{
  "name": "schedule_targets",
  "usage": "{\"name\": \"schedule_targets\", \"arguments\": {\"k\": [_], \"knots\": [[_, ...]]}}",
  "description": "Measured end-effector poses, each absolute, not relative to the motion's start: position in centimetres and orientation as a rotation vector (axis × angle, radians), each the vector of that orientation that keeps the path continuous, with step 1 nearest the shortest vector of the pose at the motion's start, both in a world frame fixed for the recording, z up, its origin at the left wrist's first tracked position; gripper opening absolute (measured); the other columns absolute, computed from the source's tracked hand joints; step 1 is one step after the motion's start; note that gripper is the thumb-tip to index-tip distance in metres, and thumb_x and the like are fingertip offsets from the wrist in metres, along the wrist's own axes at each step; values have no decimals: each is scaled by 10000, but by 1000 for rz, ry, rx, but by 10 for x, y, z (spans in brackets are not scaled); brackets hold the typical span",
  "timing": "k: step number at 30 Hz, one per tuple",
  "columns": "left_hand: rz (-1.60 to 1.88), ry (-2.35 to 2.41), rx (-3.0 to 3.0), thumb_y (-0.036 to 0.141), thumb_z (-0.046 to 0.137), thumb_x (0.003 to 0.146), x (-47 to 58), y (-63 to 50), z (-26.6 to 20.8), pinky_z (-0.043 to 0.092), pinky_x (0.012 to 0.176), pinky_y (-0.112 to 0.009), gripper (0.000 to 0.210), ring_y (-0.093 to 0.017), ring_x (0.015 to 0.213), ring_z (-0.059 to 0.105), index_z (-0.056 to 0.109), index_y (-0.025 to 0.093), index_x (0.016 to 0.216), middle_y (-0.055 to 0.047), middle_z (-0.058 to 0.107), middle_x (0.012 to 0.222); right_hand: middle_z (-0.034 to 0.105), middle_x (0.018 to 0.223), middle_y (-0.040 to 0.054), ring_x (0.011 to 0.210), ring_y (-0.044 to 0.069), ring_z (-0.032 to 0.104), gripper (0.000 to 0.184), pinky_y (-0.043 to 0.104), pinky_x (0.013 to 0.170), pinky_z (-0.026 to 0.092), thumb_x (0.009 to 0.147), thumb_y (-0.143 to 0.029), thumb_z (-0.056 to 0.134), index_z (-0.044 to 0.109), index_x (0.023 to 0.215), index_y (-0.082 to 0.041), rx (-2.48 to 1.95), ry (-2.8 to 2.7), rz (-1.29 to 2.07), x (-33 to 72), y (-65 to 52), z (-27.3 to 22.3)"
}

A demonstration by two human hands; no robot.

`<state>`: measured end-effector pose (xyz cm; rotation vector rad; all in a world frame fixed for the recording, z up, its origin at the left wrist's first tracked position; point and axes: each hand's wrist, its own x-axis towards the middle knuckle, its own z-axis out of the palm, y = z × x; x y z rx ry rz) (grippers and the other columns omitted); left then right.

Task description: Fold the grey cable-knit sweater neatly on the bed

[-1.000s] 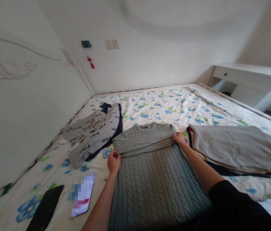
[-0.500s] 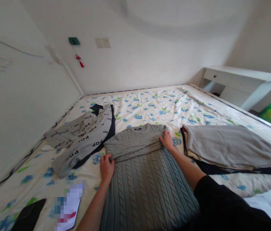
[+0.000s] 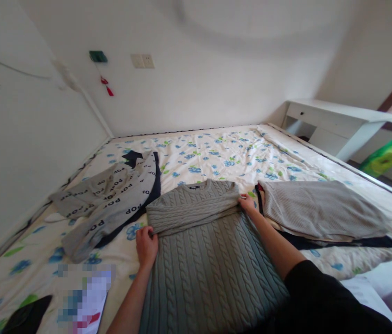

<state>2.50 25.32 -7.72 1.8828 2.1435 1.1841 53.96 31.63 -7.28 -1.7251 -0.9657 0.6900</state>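
A grey-green cable-knit sweater (image 3: 203,260) lies flat before me, collar at the far end, both sleeves crossed over its chest. My left hand (image 3: 147,247) is closed on its left edge, just below the folded sleeve. On the opposite edge, by the end of the sleeves, my right hand (image 3: 247,203) pinches the knit between thumb and fingers. Left of the sweater a grey garment printed with "POP" (image 3: 112,195) lies loosely over a dark one. Folded clothes are stacked to the right, a light grey ribbed knit (image 3: 321,206) on top.
A floral sheet (image 3: 210,155) covers the bed, which meets walls at the back and left. A black flat object (image 3: 29,315) and a partly pixelated phone-like object (image 3: 93,297) lie at lower left. A white desk (image 3: 335,120) stands beyond the right edge.
The view has turned slightly right, so things sit further left. My right hand has shifted a little down and outward along the sweater's right edge; my left hand stays at its edge.
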Motion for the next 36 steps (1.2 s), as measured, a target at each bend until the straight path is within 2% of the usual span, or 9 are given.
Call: {"name": "schedule_targets", "arguments": {"k": [4,8,14,17,22,26,29,33,36], "knots": [[1205,2045,1763,188,608,835,22,260,-75,595,989,-403,257,-290,1080,713,609,264,1080,-91,702,1147,743,736,2,754,250,735,256,354,775,589,703,-284,823,774,949,-232,-1830,-951,682,547,305,-83],[1178,2006,1630,206,624,796,17,265,-73,594,920,-366,374,-262,978,747,661,252,1166,-78,767,1148,802,929,54,914,284,762,256,392,905,595,723,-265,793,785,978,-247,-1837,-1074,547,539,307,-94],[1170,2195,1549,270,626,837,20,267,-76,532,874,-380,210,-284,919,690,649,247,1045,-75,730,1006,780,1153,141,1062,307,712,281,452,1022,580,881,-359,714,735,1124,-220,-1727,-1300,324,532,284,-129],[1131,2273,1629,212,600,817,20,272,-72,484,851,-372,77,-285,913,629,568,268,859,-57,635,910,746,1247,169,1112,313,682,347,463,1044,571,966,-433,644,708,1222,-208,-1694,-1311,259,530,274,-140],[1073,2305,1777,175,572,794,18,273,-64,423,794,-355,223,-256,827,536,402,283,697,-24,495,801,716,1292,191,1123,332,671,443,486,1057,571,981,-485,631,690,1308,-192,-1705,-1286,234,529,273,-148],[1084,2093,1808,310,654,789,8,263,-65,504,801,-352,131,-254,854,624,545,283,855,-21,636,887,716,1297,195,1128,341,668,452,495,1045,570,992,-498,616,689,1319,-194,-1720,-1285,219,528,273,-153],[1062,1902,1843,351,671,745,-6,257,-67,594,920,-382,265,-276,992,719,632,278,996,-44,739,1022,716,1283,202,1135,348,663,460,504,1052,563,993,-497,616,692,1320,-183,-1724,-1278,212,527,272,-155],[1012,1898,1888,378,638,759,-18,258,-67,630,971,-434,255,-301,1037,747,663,275,992,-65,768,1038,718,1269,199,1114,341,660,471,507,1063,560,982,-497,623,690,1323,-178,-1706,-1273,227,527,270,-153],[966,1907,1872,354,675,703,-12,266,-62,623,982,-432,339,-305,1060,751,665,271,1031,-70,787,1093,721,1260,192,1098,333,661,480,501,1055,562,971,-495,619,686,1323,-177,-1700,-1257,241,525,269,-150]]}}
